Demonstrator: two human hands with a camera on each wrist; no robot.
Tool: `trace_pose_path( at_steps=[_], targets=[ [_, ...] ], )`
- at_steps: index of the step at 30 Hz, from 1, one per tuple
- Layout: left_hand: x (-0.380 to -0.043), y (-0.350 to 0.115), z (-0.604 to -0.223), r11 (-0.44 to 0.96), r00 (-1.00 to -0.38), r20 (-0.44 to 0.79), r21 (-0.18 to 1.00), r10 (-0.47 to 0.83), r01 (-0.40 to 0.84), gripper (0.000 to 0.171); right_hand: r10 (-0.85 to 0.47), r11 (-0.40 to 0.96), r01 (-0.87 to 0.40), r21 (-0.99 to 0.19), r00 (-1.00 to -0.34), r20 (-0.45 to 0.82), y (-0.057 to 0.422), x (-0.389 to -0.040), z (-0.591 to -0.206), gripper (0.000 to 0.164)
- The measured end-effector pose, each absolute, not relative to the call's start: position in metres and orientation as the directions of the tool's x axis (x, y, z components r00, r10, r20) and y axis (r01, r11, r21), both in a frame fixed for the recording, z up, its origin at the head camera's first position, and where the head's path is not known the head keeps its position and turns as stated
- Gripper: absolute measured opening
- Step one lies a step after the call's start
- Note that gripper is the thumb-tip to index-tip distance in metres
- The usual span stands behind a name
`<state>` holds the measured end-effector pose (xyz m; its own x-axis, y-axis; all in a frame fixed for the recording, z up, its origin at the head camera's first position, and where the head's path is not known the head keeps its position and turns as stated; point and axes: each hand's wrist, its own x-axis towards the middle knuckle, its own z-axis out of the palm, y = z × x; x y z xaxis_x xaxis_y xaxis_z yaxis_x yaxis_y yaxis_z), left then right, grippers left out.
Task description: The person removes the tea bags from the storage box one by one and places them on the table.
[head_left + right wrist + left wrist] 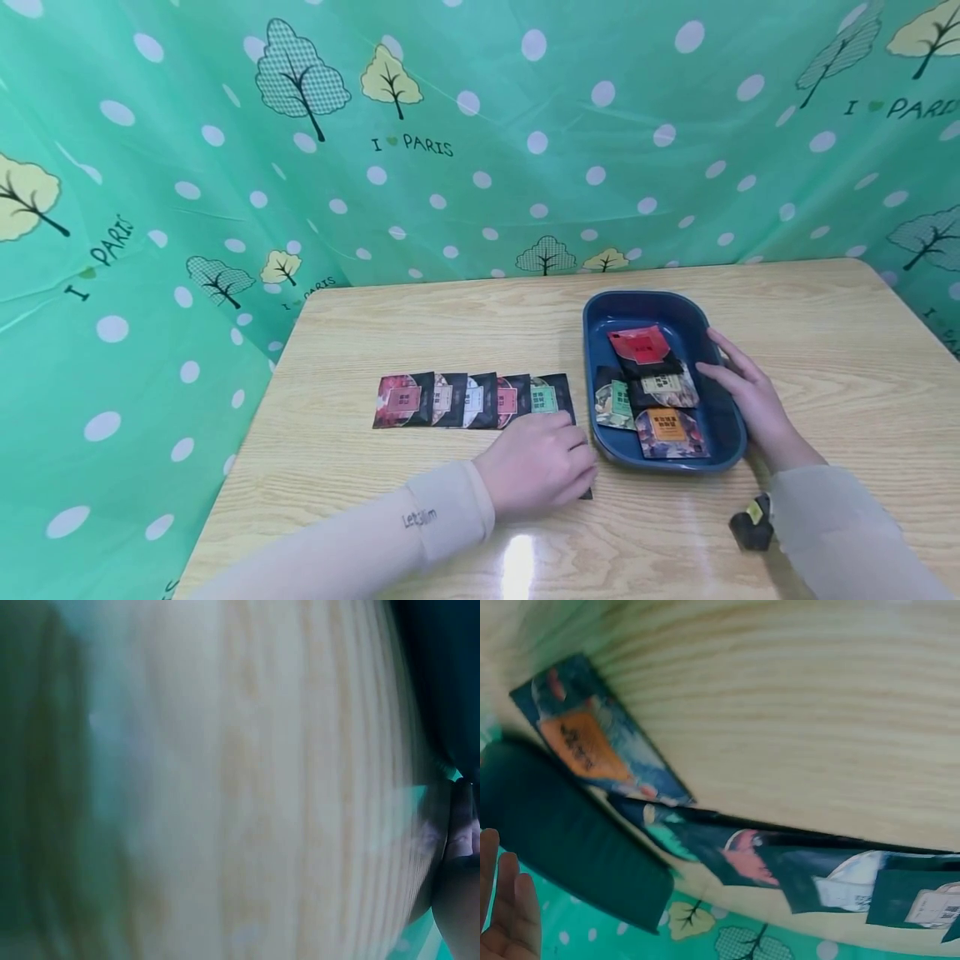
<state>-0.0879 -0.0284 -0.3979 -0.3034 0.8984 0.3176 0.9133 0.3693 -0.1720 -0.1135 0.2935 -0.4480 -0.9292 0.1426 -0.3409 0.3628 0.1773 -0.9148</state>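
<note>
In the head view my left hand (536, 462), fingers curled, pinches a dark sachet with an orange label (586, 746). It mostly hides that sachet from above; a dark corner shows past the fingers. The left wrist view has the sachet at the near end of a row of overlapping sachets (400, 400), close beside a dark blue plastic bin (720, 454). My right hand (757, 400) touches the bin's right rim with extended fingers. Inside lie several sachets, among them a red one (645, 348), a cream one (663, 385), a green one (615, 400) and an orange one (671, 433).
The wooden table (330, 500) carries the row and the bin. Behind it hangs a green curtain (487, 150) with white dots and printed trees. A small black object (752, 525) shows beside the right sleeve. Mostly blurred wood grain fills the right wrist view.
</note>
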Motion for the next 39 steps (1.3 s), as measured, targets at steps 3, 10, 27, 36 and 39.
trace_pose_path(
  at_steps=[3, 10, 27, 36, 39],
  targets=[
    [-0.092, -0.023, -0.394, 0.370, -0.299, 0.353, -0.154, 0.887, 0.916, 0.018, 0.143, 0.176, 0.362, -0.916, -0.930, -0.340, 0.294, -0.114, -0.448, 0.070],
    [-0.100, -0.009, -0.388, 0.371, -0.291, 0.422, -0.120, 0.859, 0.921, 0.019, 0.148, 0.175, 0.363, -0.915, -0.929, -0.340, 0.294, -0.114, -0.449, 0.070],
    [-0.105, 0.040, -0.389, 0.525, -0.549, 0.268, 0.160, 0.792, 0.836, 0.030, 0.129, 0.156, 0.382, -0.911, -0.922, -0.364, 0.295, -0.114, -0.449, 0.070],
    [-0.104, 0.061, -0.397, 0.616, -0.691, 0.174, 0.337, 0.702, 0.711, 0.037, 0.118, 0.152, 0.380, -0.913, -0.924, -0.365, 0.295, -0.114, -0.450, 0.067],
    [-0.104, 0.066, -0.399, 0.657, -0.740, 0.134, 0.376, 0.659, 0.653, 0.039, 0.111, 0.141, 0.388, -0.911, -0.920, -0.375, 0.295, -0.114, -0.450, 0.067]
  ],
)
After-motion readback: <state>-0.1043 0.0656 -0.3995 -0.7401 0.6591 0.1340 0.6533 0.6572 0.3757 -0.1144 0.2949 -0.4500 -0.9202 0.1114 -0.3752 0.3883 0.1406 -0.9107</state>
